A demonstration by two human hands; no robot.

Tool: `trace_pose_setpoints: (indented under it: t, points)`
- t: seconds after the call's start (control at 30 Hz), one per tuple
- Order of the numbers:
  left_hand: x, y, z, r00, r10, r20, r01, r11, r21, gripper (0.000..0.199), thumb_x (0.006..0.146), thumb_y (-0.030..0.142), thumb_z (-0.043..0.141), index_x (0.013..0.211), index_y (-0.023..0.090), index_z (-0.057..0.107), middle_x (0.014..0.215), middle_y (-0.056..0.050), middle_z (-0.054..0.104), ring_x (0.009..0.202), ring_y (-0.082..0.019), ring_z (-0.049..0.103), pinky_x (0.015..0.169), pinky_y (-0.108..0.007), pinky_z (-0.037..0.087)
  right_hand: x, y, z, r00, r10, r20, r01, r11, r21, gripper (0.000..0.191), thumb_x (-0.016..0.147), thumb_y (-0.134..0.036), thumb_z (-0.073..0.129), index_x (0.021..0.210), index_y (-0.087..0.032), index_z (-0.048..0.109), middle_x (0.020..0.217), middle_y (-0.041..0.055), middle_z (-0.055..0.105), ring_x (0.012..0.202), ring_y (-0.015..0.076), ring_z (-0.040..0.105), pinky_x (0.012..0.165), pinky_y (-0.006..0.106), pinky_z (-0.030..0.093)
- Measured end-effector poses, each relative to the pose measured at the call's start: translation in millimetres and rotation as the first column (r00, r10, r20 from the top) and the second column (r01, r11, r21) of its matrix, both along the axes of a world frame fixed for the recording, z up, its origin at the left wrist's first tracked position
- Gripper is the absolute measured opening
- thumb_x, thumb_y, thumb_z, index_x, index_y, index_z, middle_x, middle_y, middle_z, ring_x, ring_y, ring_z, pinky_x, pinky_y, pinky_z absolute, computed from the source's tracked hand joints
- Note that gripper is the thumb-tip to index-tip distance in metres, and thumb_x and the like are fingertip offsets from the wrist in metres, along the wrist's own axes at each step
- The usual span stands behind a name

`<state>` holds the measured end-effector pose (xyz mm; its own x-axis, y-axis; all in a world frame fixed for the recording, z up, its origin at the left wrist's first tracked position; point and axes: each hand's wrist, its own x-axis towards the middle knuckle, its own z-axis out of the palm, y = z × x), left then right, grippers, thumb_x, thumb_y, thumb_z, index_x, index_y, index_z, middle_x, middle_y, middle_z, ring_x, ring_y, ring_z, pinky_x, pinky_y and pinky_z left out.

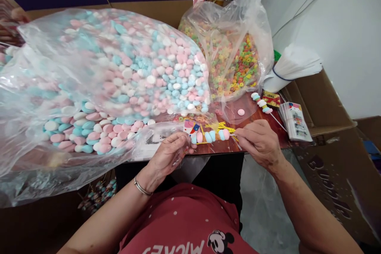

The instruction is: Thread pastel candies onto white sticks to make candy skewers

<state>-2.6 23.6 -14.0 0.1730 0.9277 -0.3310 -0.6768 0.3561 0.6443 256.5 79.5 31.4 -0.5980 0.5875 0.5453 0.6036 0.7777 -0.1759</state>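
Observation:
Between my two hands lies a candy skewer (210,136), a row of pink, blue and white soft candies on a thin stick, held level above the table's front edge. My right hand (260,143) pinches the bare stick at its right end. At the other end, my left hand (171,151) has its fingers closed round the leftmost candies; its palm side is partly hidden. Yellow twist ties (222,127) lie just behind the skewer, beside a colourful printed card (191,127). A finished-looking candy skewer (262,103) rests farther right, near a single pink candy (241,112).
A large clear bag of pastel candies (143,63) covers the left side. Behind stands a bag of small coloured rings (235,63). At right are a white cup of white sticks (275,81), printed packets (294,121) and cardboard boxes (321,99). Other people's arms show at the back.

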Motion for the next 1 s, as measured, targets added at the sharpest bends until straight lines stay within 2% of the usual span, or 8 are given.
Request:
trace_pose_setpoints:
  t: [0.13, 0.27, 0.43, 0.6, 0.73, 0.87, 0.93, 1.0]
  points:
    - [2, 2, -3.5, 0.995, 0.067, -0.068, -0.066, 0.998, 0.018, 0.03, 0.056, 0.035, 0.091, 0.066, 0.014, 0.071, 0.064, -0.002, 0.068, 0.061, -0.013, 0.065, 0.057, -0.023, 0.054, -5, -6, 7.2, 0.999, -0.011, 0.047, 0.006, 0.994, 0.106, 0.014, 0.089, -0.016, 0.057, 0.087, -0.023, 0.069, 0.071, -0.0008, 0.068, 0.062, 0.0136, 0.056, 0.071, 0.033, 0.039]
    - [6, 2, -6.4, 0.974, 0.192, -0.12, -0.188, 0.981, 0.044, 0.027, 0.052, 0.032, 0.092, 0.064, 0.016, 0.074, 0.064, 0.0, 0.067, 0.057, -0.012, 0.064, 0.057, -0.023, 0.055, -11, -12, 12.7, 0.998, -0.018, 0.064, 0.006, 0.984, 0.176, 0.013, 0.087, -0.014, 0.06, 0.089, -0.023, 0.069, 0.069, -0.0011, 0.067, 0.062, 0.0138, 0.054, 0.071, 0.033, 0.038]
    - [10, 1, -5.9, 0.956, 0.243, -0.164, -0.234, 0.97, 0.073, 0.025, 0.054, 0.032, 0.09, 0.063, 0.016, 0.074, 0.065, -0.001, 0.066, 0.055, -0.012, 0.063, 0.054, -0.023, 0.053, -15, -12, 10.8, 1.0, -0.008, 0.021, 0.005, 0.991, 0.134, 0.014, 0.088, -0.014, 0.058, 0.091, -0.023, 0.068, 0.068, -0.0013, 0.065, 0.061, 0.0137, 0.052, 0.071, 0.033, 0.038]
    - [13, 0, -2.1, 0.927, 0.313, -0.208, -0.288, 0.947, 0.141, 0.02, 0.057, 0.031, 0.088, 0.061, 0.016, 0.075, 0.065, 0.0, 0.064, 0.056, -0.01, 0.06, 0.053, -0.02, 0.05, -20, -14, 8.0, 0.998, -0.05, 0.043, 0.042, 0.985, 0.169, 0.014, 0.088, -0.013, 0.057, 0.089, -0.022, 0.067, 0.066, -0.002, 0.064, 0.061, 0.013, 0.051, 0.07, 0.032, 0.038]
    - [16, 0, -2.8, 0.919, 0.318, -0.234, -0.299, 0.948, 0.112, 0.023, 0.058, 0.035, 0.087, 0.06, 0.017, 0.073, 0.057, 0.0, 0.061, 0.05, -0.01, 0.054, 0.053, -0.023, 0.049, -25, -15, 7.3, 0.999, -0.018, 0.041, 0.012, 0.988, 0.151, 0.016, 0.089, -0.012, 0.055, 0.088, -0.022, 0.067, 0.064, -0.0021, 0.063, 0.059, 0.0138, 0.052, 0.067, 0.033, 0.038]
    - [19, 3, -4.5, 0.903, 0.375, -0.211, -0.364, 0.927, 0.092, 0.025, 0.059, 0.037, 0.086, 0.062, 0.016, 0.073, 0.06, -0.001, 0.06, 0.053, -0.01, 0.051, 0.051, -0.022, 0.042, -26, -15, 0.0, 0.999, 0.021, -0.031, -0.015, 0.984, 0.177, 0.019, 0.089, -0.013, 0.056, 0.097, -0.025, 0.068, 0.067, -0.001, 0.067, 0.06, 0.0165, 0.056, 0.07, 0.037, 0.039]
    - [19, 7, -4.1, 0.895, 0.41, -0.175, -0.405, 0.912, 0.064, 0.028, 0.056, 0.039, 0.086, 0.061, 0.015, 0.072, 0.056, 0.0, 0.057, 0.05, -0.009, 0.047, 0.048, -0.022, 0.038, -22, -11, -8.7, 0.998, 0.062, -0.023, -0.057, 0.983, 0.172, 0.026, 0.09, -0.016, 0.053, 0.106, -0.029, 0.068, 0.068, 0.0002, 0.069, 0.062, 0.0196, 0.059, 0.071, 0.04, 0.04]
    - [18, 11, -3.2, 0.888, 0.434, -0.153, -0.425, 0.901, 0.089, 0.031, 0.055, 0.04, 0.087, 0.063, 0.015, 0.072, 0.058, -0.001, 0.058, 0.053, -0.01, 0.048, 0.052, -0.024, 0.04, -14, -7, -20.4, 0.995, 0.093, -0.041, -0.081, 0.97, 0.228, 0.033, 0.088, -0.018, 0.054, 0.114, -0.034, 0.067, 0.071, 0.001, 0.073, 0.065, 0.0237, 0.063, 0.073, 0.044, 0.042]
